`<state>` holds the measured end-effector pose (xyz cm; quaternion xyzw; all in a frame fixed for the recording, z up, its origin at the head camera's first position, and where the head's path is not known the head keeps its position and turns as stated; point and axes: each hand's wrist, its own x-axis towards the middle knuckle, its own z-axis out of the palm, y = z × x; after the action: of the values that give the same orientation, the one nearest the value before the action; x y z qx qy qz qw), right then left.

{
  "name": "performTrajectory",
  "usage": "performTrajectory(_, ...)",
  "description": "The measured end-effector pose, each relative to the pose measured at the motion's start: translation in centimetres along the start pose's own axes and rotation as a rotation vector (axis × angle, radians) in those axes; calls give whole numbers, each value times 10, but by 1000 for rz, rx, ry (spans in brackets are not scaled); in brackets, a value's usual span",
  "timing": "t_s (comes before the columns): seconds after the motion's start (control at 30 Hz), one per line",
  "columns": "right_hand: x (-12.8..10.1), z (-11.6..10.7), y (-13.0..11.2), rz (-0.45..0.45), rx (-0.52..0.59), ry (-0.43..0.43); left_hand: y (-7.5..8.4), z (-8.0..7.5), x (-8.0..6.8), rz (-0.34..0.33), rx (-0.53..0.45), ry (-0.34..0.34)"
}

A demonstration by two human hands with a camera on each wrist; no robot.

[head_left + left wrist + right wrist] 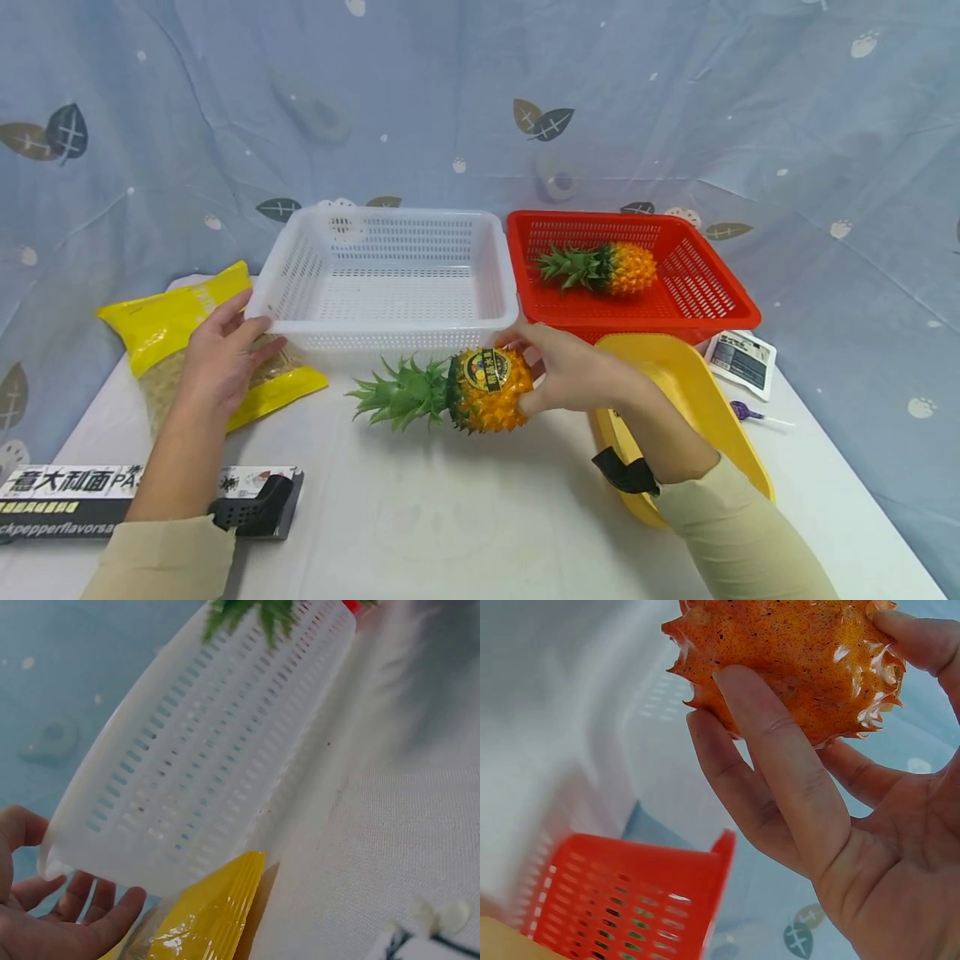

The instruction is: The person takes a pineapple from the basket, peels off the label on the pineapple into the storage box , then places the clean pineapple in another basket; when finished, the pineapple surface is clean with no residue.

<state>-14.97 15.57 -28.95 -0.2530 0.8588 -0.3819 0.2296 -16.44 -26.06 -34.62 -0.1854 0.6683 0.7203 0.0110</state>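
Blue cloth [420, 100] backing the white table [420, 525] suggests a staged workspace

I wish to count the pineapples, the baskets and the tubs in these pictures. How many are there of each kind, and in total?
Pineapples: 2
Baskets, white and red: 2
Tub, yellow: 1
Total: 5

You held a pineapple [498, 404] whose rough, spiky rind shone with a glossy finish. Your white basket [397, 296] and the red basket [637, 323] were smooth, perforated plastic, and the yellow tray [693, 408] looked like smooth plastic too. The yellow bag [168, 323] was shiny, crinkled film. Your sleeves [746, 521] were matt cloth, the backdrop [442, 83] creased fabric, and the white tabletop [397, 825] showed a fine, woven-looking texture.
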Motion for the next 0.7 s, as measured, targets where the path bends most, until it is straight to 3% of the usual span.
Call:
performTrajectory(0.27, 8, 11, 12, -40, -65, -21, 0, 0, 2, -10, -28, -6)
performTrajectory(0.7, 15, 16, 21, 83, -138, -50, 0, 1, 2, -9, -34, 1)
